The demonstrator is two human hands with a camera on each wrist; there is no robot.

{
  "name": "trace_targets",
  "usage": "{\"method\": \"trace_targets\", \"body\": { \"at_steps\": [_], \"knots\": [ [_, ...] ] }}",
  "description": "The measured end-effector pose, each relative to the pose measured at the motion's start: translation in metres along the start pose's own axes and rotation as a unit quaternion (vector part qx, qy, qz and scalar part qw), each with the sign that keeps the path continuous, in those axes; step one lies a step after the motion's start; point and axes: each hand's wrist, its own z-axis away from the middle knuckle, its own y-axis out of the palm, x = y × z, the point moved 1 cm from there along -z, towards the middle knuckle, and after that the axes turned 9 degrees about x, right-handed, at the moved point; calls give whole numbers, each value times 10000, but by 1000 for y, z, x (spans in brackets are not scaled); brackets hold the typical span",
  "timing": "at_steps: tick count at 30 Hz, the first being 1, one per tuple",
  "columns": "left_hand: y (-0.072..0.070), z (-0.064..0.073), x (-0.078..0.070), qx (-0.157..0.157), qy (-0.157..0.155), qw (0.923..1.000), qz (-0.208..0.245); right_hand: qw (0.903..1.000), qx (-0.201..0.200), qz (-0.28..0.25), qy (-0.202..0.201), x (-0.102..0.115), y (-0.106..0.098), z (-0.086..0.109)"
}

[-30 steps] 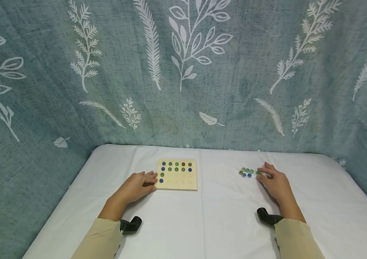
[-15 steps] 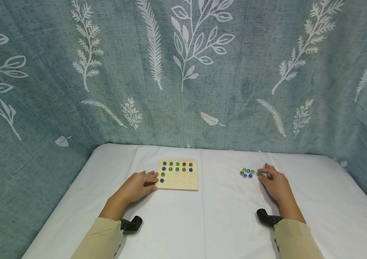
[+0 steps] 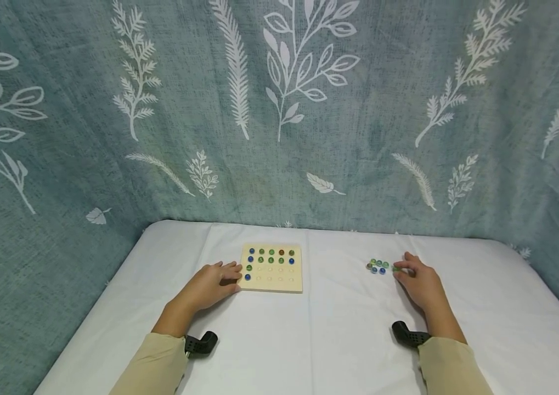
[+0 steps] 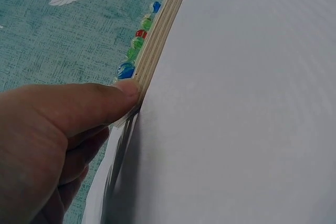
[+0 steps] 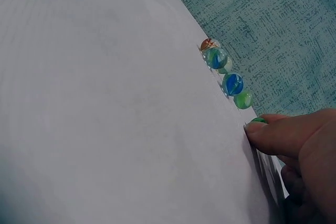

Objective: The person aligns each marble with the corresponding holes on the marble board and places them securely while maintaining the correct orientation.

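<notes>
One green marble sits far right on the table, in the right hand: thumb and fingertip closed on it, can't tell if it's off the cloth. Main risk: round, probably slick glass in a fingertip pinch; squeeze off-centre and it likely squirts out and rolls.

Next, the loose marbles, just left of that hand, between it and the board. Nothing walls them in, so a low sweep left would probably scatter them. Lift over.

Board is left of centre: two far rows filled, two near rows with only the left-end marble each. Left hand lies fairly extended, touching its left edge, thumb at the near-left corner (steadying more than gripping, I'd say). A bump there could unseat marbles.

Around: black wrist cameras on both wrists, leaf-print curtain behind the far edge.
</notes>
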Motion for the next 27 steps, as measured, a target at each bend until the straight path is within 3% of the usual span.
{"method": "trace_targets", "body": {
  "at_steps": [27],
  "knots": [
    [3, -1, 2, -24, 35, 10000, 71, 9999, 70, 19, 128, 3, 1, 3]
  ]
}}
